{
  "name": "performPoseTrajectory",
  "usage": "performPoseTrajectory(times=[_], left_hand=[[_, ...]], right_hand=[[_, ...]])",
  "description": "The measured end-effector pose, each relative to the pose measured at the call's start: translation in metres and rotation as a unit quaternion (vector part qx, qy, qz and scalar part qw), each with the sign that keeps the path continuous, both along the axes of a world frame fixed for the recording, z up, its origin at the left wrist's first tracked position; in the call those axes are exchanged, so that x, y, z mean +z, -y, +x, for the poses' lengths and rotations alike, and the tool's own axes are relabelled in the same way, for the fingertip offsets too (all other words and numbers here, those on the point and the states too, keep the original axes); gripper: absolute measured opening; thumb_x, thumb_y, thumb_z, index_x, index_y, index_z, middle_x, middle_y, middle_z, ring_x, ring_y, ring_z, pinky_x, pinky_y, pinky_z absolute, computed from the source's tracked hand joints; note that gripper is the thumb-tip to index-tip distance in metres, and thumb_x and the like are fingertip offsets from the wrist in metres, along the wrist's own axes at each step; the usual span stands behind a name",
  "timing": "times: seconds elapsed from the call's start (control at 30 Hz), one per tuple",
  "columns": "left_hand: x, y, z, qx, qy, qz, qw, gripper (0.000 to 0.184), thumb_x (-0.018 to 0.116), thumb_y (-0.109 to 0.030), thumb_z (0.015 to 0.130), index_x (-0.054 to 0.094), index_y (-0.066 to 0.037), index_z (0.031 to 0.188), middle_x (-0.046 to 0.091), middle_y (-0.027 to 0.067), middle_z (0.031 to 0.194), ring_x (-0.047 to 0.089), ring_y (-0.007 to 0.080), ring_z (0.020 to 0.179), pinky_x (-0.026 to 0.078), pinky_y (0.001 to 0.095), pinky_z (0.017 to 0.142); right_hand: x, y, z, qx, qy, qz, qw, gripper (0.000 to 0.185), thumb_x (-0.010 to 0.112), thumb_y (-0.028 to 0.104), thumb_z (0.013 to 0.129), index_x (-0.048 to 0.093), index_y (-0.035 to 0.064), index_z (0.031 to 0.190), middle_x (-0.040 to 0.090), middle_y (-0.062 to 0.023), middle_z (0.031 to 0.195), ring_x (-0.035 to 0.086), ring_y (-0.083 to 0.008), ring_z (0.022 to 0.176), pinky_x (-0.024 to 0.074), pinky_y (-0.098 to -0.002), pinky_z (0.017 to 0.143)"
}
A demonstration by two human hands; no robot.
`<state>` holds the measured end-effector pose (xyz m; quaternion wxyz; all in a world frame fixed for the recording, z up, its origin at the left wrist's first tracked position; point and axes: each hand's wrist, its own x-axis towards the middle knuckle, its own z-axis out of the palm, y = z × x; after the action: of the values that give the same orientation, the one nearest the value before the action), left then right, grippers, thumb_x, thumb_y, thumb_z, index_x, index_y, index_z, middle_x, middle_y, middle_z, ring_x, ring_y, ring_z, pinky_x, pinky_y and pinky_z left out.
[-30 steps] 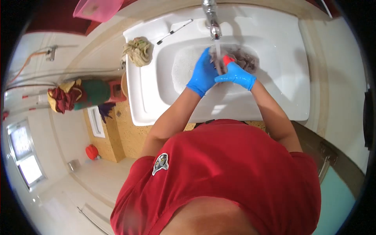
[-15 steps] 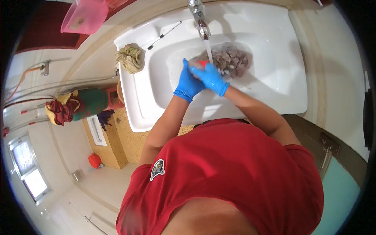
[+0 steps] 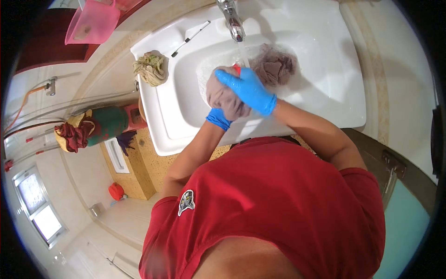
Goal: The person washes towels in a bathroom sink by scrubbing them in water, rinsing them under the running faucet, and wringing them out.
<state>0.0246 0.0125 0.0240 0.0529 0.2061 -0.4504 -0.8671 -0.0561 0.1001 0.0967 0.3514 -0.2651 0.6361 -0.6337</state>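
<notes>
A wet greyish-mauve cloth (image 3: pixel 222 95) is bunched between my two blue-gloved hands above the sink basin. My right hand (image 3: pixel 251 90) lies closed over its upper right side. Beneath the cloth is my left hand (image 3: pixel 218 119), with only the glove cuff showing and its fingers covered. A small red thing (image 3: pixel 238 69) peeks out beyond my right fingers, too little of it visible to name. Water runs from the chrome faucet (image 3: pixel 236 30) just behind the hands. Another piece of dark mauve cloth (image 3: pixel 275 65) lies wet in the basin to the right.
The white sink (image 3: pixel 334 97) has a wrung beige cloth (image 3: pixel 151 69) on its left corner and a black-and-white marker (image 3: pixel 190 38) on its back ledge. A pink basket (image 3: pixel 93 23) hangs upper left. A green container (image 3: pixel 108 122) with cloths stands left of the sink.
The cloth has come up out of the basin into my hands and now covers my left hand. My right hand has shifted slightly and rests on the cloth. The view has tilted a little.
</notes>
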Motion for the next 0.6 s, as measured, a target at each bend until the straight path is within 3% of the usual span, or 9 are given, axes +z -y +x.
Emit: performPoseTrajectory(times=[0.1,0.2,0.23,0.27,0.3,0.33,0.47,0.5,0.6], left_hand=[[-0.009,-0.02,-0.007,0.082,-0.109,-0.187,0.973,0.035,0.058,-0.012,0.077,0.05,-0.001,0.109,0.058,0.0131,0.099,0.056,0.0239,0.095,0.044,0.033,0.085],[0.018,-0.013,-0.005,-0.11,-0.092,-0.555,0.819,0.043,0.055,-0.014,0.082,0.044,0.0,0.121,0.051,0.0152,0.118,0.05,0.0268,0.109,0.039,0.0319,0.093],[0.011,-0.009,-0.011,-0.173,-0.063,-0.501,0.846,0.043,0.057,-0.019,0.083,0.045,-0.001,0.12,0.05,0.0151,0.121,0.048,0.0272,0.111,0.038,0.0342,0.096],[0.005,-0.009,-0.017,-0.11,-0.035,-0.234,0.965,0.043,0.055,-0.023,0.085,0.045,-0.002,0.121,0.05,0.0142,0.121,0.048,0.0266,0.112,0.038,0.0361,0.097],[0.01,-0.012,-0.023,-0.039,-0.004,0.055,0.998,0.043,0.053,-0.027,0.087,0.045,-0.003,0.122,0.05,0.0133,0.122,0.047,0.026,0.113,0.037,0.0379,0.097],[0.013,-0.012,-0.029,0.032,0.029,0.337,0.941,0.044,0.051,-0.031,0.088,0.044,-0.004,0.122,0.049,0.0125,0.122,0.046,0.0253,0.114,0.037,0.0398,0.098],[-0.012,0.019,-0.036,0.116,0.201,0.31,0.922,0.044,0.05,-0.033,0.088,0.044,-0.005,0.122,0.051,0.0135,0.115,0.047,0.0336,0.11,0.038,0.0486,0.096],[0.01,0.01,-0.038,0.144,0.182,0.208,0.95,0.042,0.049,-0.038,0.088,0.046,-0.009,0.118,0.051,0.0144,0.11,0.048,0.0367,0.105,0.039,0.0543,0.092],[-0.002,0.025,-0.038,-0.006,0.158,0.348,0.924,0.044,0.047,-0.043,0.088,0.045,-0.013,0.121,0.049,0.0143,0.113,0.048,0.0371,0.105,0.039,0.0571,0.091]], right_hand=[[-0.039,-0.005,-0.042,0.008,-0.23,0.206,0.951,0.044,0.045,0.045,0.087,0.061,0.0056,0.096,0.061,-0.0205,0.078,0.059,-0.0378,0.074,0.0466,-0.0421,0.065],[-0.092,-0.025,-0.078,0.035,-0.352,0.279,0.893,0.044,0.042,0.047,0.087,0.061,0.0107,0.102,0.061,-0.0218,0.093,0.058,-0.0406,0.083,0.0462,-0.0463,0.072],[-0.096,-0.031,-0.089,0.031,-0.344,0.316,0.884,0.047,0.041,0.048,0.087,0.06,0.0087,0.103,0.06,-0.0225,0.094,0.058,-0.0403,0.084,0.046,-0.0464,0.073],[-0.099,-0.037,-0.1,0.026,-0.338,0.351,0.873,0.049,0.041,0.049,0.087,0.06,0.0068,0.103,0.06,-0.0231,0.095,0.058,-0.04,0.086,0.0459,-0.0466,0.075],[-0.103,-0.042,-0.11,0.022,-0.33,0.385,0.862,0.052,0.041,0.05,0.087,0.059,0.0049,0.103,0.06,-0.0238,0.096,0.058,-0.0397,0.087,0.0458,-0.0467,0.076],[-0.113,-0.048,-0.12,-0.02,-0.303,0.396,0.867,0.054,0.041,0.051,0.086,0.059,0.0029,0.103,0.06,-0.0236,0.095,0.058,-0.0398,0.087,0.0456,-0.0469,0.076],[-0.155,-0.067,-0.153,-0.159,-0.184,0.377,0.894,0.052,0.046,0.046,0.086,0.057,-0.0011,0.106,0.063,-0.0194,0.089,0.061,-0.0336,0.084,0.0467,-0.0419,0.073],[-0.147,-0.069,-0.153,-0.155,-0.12,0.354,0.914,0.049,0.048,0.043,0.086,0.057,-0.0007,0.108,0.063,-0.0177,0.088,0.061,-0.03,0.081,0.0472,-0.0397,0.072],[-0.135,-0.063,-0.127,-0.141,0.052,0.181,0.972,0.04,0.053,0.033,0.087,0.057,0.0006,0.11,0.062,-0.0116,0.083,0.06,-0.0196,0.072,0.0472,-0.0323,0.065]])
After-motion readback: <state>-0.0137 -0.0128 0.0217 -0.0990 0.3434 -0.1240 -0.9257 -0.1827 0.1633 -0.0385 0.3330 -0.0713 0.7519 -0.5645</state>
